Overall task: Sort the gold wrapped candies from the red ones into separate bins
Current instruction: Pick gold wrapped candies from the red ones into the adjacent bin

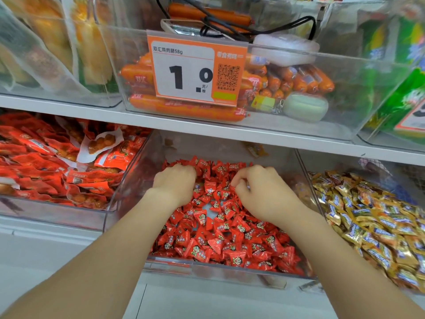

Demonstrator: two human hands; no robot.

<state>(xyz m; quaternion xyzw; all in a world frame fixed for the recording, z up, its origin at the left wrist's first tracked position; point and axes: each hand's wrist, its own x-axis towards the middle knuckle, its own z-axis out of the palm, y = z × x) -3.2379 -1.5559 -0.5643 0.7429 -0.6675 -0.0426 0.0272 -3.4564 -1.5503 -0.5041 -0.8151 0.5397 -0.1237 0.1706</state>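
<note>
A clear middle bin (207,269) on the lower shelf holds a heap of red wrapped candies (220,236). The bin to its right (305,171) is full of gold wrapped candies (368,217). Both of my hands reach into the red bin. My left hand (174,183) lies knuckles up on the far left of the heap, its fingertips buried among the candies; whether it grips any is hidden. My right hand (257,189) has its fingers curled, pinching at red candies near the heap's middle. One gold-orange piece (256,150) lies behind the heap at the bin's back.
A bin of larger red snack packets (53,166) stands at the left. Above, a shelf board (184,125) carries a clear bin of orange sausages (142,74) with an orange price tag (195,70), corn packs at left, green packs at right.
</note>
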